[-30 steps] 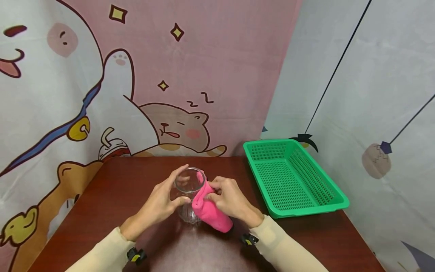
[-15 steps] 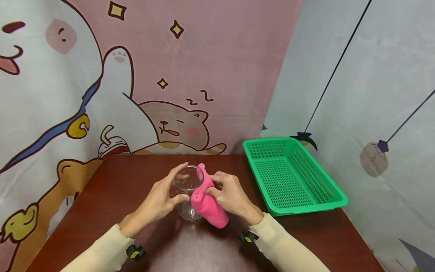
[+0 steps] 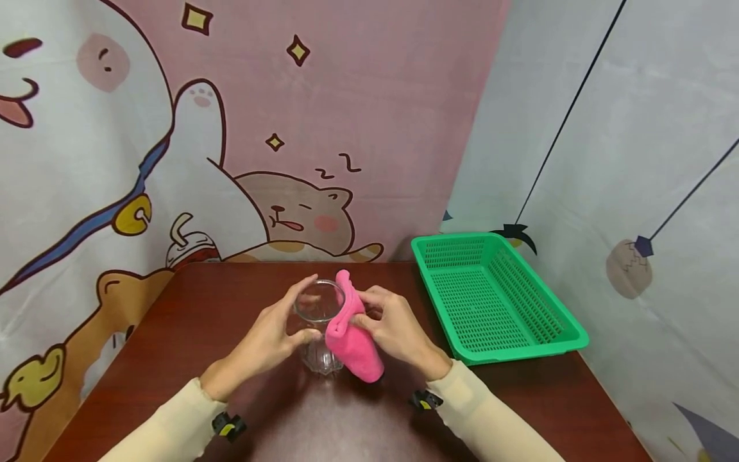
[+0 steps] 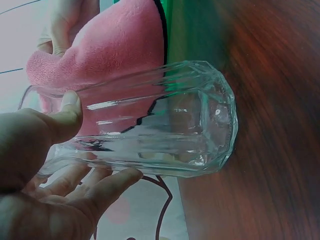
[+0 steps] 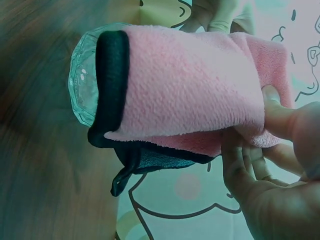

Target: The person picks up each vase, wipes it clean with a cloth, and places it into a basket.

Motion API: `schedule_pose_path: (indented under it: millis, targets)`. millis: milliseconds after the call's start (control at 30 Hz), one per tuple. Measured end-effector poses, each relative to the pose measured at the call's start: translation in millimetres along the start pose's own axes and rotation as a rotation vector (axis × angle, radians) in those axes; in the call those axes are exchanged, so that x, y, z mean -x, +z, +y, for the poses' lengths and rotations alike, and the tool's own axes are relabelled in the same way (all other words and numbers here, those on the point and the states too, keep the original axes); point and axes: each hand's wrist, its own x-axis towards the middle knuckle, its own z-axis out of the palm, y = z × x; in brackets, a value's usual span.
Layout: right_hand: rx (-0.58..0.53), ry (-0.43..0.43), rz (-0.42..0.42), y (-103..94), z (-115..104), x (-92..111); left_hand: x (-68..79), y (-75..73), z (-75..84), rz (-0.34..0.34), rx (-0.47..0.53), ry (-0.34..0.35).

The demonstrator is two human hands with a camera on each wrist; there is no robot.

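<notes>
My left hand grips a clear glass vase near its rim, thumb on the near side and fingers round the back. The vase is upright, with a faceted base close to the tabletop. A pink fleecy cloth with a dark edge is pinched between the thumb and fingers of my right hand. Its top fold lies over the right side of the vase's rim. Seen from the right wrist, the cloth covers most of the vase, and a dark hanging loop shows at its corner.
A green perforated plastic basket stands on the table's right side, beyond my right hand. The dark reddish-brown wooden table ends at a cartoon-printed cloth backdrop behind and to the sides.
The right hand has moved slightly upward with the cloth, whose top end stands higher above the vase's rim and whose lower end has swung left. The left hand keeps its grip on the vase.
</notes>
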Motion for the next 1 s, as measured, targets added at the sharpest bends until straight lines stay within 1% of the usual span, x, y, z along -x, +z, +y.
schedule_pose_path:
  millis: [100,200,400,500,700,833,1000]
  targets:
    - [-0.031,0.01,-0.01,1.8,0.7,0.8,1.4,-1.9,-1.4,-0.019,0.008,0.002]
    - [-0.044,0.007,-0.004,3.3,1.0,1.3,2.1,-2.8,-3.1,-0.022,0.017,0.01]
    - [0.017,-0.038,0.082,8.4,2.7,1.0,1.1,-1.7,-3.7,0.001,0.027,0.031]
    - [0.024,-0.047,0.097,10.3,3.8,1.5,0.6,-0.6,-3.5,0.009,0.017,0.035]
    - [-0.011,-0.034,0.041,9.5,1.1,1.8,-0.3,1.0,-3.8,0.013,-0.006,0.051]
    - [-0.014,-0.035,0.001,7.9,0.5,0.3,0.5,1.2,-3.8,0.016,-0.009,0.06]
    - [-0.012,-0.055,-0.024,6.3,0.1,-3.8,-0.3,-0.2,-4.1,0.024,-0.003,0.066]
